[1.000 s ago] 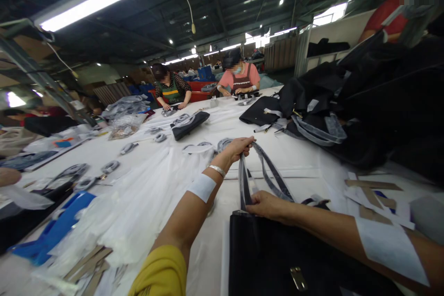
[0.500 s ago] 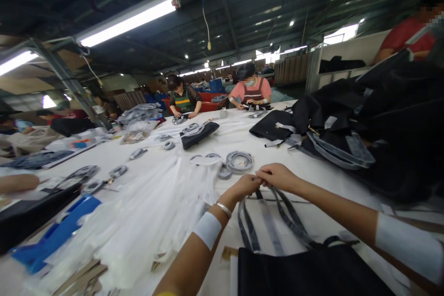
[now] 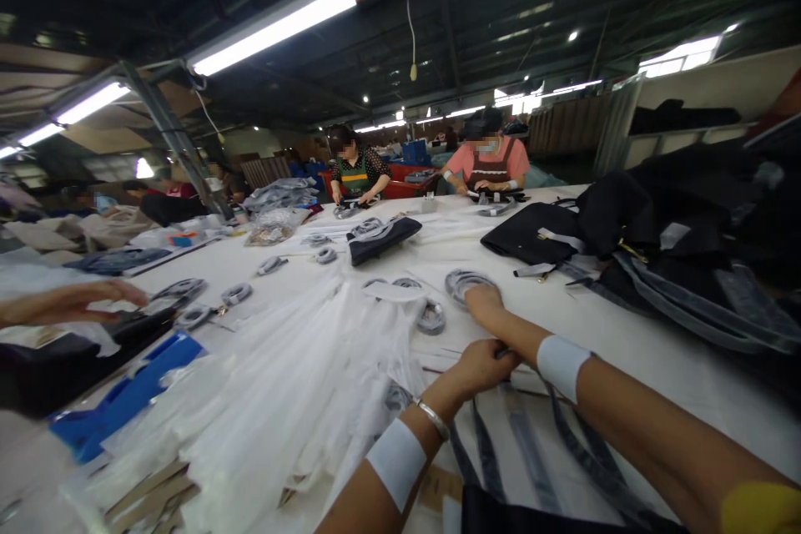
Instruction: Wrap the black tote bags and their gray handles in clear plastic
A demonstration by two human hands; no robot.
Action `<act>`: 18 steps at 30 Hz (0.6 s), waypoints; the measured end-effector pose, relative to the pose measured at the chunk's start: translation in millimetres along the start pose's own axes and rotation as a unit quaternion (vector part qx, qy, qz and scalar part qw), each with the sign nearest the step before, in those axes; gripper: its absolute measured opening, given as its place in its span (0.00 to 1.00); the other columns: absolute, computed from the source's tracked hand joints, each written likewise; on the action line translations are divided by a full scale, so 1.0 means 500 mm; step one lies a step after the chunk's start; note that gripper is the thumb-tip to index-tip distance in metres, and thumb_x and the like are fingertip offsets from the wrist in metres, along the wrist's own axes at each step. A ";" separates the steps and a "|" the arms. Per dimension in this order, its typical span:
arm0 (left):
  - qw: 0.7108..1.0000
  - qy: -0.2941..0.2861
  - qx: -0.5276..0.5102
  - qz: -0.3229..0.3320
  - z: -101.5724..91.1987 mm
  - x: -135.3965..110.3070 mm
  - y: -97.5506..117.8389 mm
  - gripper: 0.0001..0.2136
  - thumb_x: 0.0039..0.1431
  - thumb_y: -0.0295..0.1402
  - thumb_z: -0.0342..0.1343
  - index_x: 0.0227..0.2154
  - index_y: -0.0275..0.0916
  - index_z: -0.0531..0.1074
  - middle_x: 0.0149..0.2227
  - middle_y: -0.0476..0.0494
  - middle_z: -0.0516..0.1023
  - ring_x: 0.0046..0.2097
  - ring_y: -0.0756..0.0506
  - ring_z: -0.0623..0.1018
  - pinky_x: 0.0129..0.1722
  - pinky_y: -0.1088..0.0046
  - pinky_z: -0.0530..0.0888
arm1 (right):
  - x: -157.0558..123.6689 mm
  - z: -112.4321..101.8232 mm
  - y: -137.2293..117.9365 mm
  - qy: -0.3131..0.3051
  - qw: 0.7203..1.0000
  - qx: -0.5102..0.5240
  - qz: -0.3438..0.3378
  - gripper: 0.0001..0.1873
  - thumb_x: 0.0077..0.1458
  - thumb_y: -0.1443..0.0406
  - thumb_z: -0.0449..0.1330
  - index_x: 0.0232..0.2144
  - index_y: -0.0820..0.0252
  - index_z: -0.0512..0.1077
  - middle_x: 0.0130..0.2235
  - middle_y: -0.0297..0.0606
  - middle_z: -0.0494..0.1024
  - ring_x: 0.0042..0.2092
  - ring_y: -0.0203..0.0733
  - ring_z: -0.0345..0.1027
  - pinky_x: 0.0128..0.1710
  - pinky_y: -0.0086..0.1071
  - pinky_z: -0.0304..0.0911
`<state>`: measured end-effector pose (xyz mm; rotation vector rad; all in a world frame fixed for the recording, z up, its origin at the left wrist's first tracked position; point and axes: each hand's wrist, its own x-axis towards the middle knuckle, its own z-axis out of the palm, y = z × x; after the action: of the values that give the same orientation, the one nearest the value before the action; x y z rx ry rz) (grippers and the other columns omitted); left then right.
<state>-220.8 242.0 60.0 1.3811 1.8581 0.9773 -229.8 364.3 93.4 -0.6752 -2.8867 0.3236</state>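
Note:
My left hand (image 3: 485, 367) is closed around the upper end of the dark, plastic-wrapped straps (image 3: 488, 446) of a black bag (image 3: 501, 513). The bag lies in front of me at the bottom edge, mostly out of view. My right hand (image 3: 485, 304) reaches across past my left to a coil of grey wrapped strap (image 3: 461, 282) on the table and touches it. Its fingers are hidden, so their grip does not show. Beside it lies a smaller grey coil (image 3: 430, 317).
White plastic sheets (image 3: 300, 350) spread left of my arms, with a blue holder (image 3: 125, 400) beyond. A heap of black bags (image 3: 688, 209) stands on the right. A neighbour's hand (image 3: 81, 300) works at the left; two people sit opposite.
My right hand has left my left hand and moved forward to the grey coil. My left hand keeps hold of the straps, a little lower in view. The view has turned slightly left.

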 end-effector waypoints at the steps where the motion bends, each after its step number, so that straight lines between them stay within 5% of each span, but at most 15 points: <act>1: 1.000 -0.002 -0.003 0.004 0.000 -0.001 -0.002 0.17 0.57 0.42 0.55 0.39 0.33 0.79 0.33 0.39 0.81 0.35 0.39 0.77 0.36 0.65 0.73 | -0.002 0.002 0.000 0.003 1.000 -0.015 -0.012 0.20 0.63 0.59 0.60 0.53 0.63 0.68 0.54 0.46 0.71 0.51 0.48 0.69 0.50 0.47 0.68; 7: 0.999 0.001 -0.032 0.033 -0.007 -0.021 -0.006 0.18 0.56 0.36 0.57 0.48 0.37 0.77 0.45 0.35 0.81 0.45 0.36 0.78 0.44 0.63 0.74 | -0.016 0.032 -0.037 -0.080 0.983 -0.064 -0.154 0.18 0.62 0.60 0.61 0.52 0.60 0.69 0.54 0.43 0.72 0.51 0.47 0.69 0.51 0.47 0.68; 11: 0.999 -0.001 -0.040 0.018 -0.020 -0.034 -0.006 0.15 0.55 0.35 0.58 0.44 0.35 0.78 0.39 0.36 0.81 0.40 0.37 0.78 0.40 0.63 0.74 | -0.020 0.031 -0.060 -0.082 0.982 -0.089 -0.146 0.15 0.64 0.60 0.59 0.50 0.62 0.71 0.50 0.42 0.74 0.48 0.45 0.71 0.48 0.45 0.69; 18: 0.994 -0.023 -0.092 -0.054 -0.048 -0.052 0.011 0.17 0.53 0.46 0.61 0.30 0.34 0.76 0.21 0.49 0.70 0.25 0.49 0.68 0.26 0.74 0.66 | -0.134 -0.094 0.012 0.049 0.991 -0.058 -0.114 0.13 0.63 0.70 0.54 0.49 0.61 0.73 0.52 0.46 0.75 0.52 0.48 0.70 0.52 0.43 0.66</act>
<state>-230.7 213.1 78.7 1.1717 1.7425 1.0253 -158.3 347.5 130.1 -0.3585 -2.8653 0.0913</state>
